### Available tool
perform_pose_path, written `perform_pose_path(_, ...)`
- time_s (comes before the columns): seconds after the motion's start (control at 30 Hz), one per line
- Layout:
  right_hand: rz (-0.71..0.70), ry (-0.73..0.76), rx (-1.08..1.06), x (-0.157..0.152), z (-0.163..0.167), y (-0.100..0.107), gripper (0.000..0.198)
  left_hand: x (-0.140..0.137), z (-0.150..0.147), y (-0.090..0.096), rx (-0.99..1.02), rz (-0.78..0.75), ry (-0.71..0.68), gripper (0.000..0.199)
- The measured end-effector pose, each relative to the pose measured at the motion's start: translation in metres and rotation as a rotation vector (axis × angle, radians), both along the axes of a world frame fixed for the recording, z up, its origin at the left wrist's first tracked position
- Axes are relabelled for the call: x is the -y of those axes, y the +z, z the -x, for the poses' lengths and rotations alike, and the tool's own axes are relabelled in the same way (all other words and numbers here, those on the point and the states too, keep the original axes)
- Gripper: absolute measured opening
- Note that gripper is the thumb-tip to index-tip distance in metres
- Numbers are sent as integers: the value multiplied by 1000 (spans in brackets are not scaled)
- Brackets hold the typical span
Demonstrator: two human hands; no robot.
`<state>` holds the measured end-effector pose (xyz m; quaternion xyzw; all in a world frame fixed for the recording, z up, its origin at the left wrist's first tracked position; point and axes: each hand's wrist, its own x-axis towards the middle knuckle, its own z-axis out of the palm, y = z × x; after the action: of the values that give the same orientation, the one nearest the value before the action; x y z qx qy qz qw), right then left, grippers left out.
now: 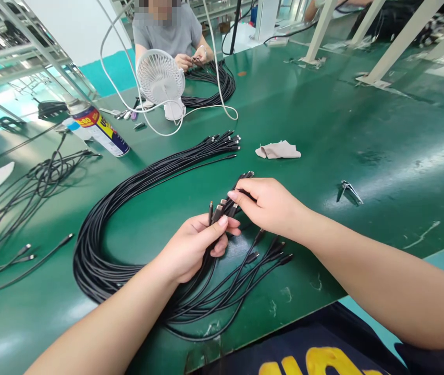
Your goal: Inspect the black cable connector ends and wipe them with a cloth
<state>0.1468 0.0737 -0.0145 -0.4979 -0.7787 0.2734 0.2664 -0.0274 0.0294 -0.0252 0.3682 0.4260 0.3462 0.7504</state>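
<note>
A thick bundle of black cables [97, 224] curves in a U across the green table, its far ends fanned out near the middle. My left hand [202, 242] is closed round several cable ends, with their metal plugs [219, 208] sticking up past the thumb. Close beside it, my right hand [263, 200] pinches more cable ends of the same kind between thumb and fingers. Below my hands, several loose cable ends [272, 255] lie spread on the table. The fingers partly hide which cables each hand grips.
A white fan [161, 78] and a spray can [99, 127] stand at the back left. Tangled cables [50, 172] lie on the left. A beige cloth [279, 150] and a nail clipper [350, 191] rest on the right. Across the table [362, 125], a person [167, 31] handles cables.
</note>
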Motion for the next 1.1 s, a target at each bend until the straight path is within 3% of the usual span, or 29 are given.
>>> perform_pose_path(0.13,32,-46,-168,4,-1,6,28,-2,0,-2,34,2,-22,29)
perform_pose_path(0.27,213,89,-335,8,0,8,21,-2,1,-3,62,-12,-30,31)
perform_pose_path(0.53,400,306,-458,5,-3,7,19,-2,1,-2,105,30,-65,34)
perform_pose_path(0.7,284,257,-325,10,-2,14,16,-3,3,-7,151,56,-41,22)
perform_pose_path(0.9,-169,53,-21,16,-10,13,10,-5,5,-4,225,79,-55,22)
perform_pose_path(1.0,-218,6,65,20,-10,10,11,-6,6,-4,231,79,-64,22)
perform_pose_path(1.1,-182,-2,87,26,-7,9,5,-7,6,-4,231,88,-69,22)
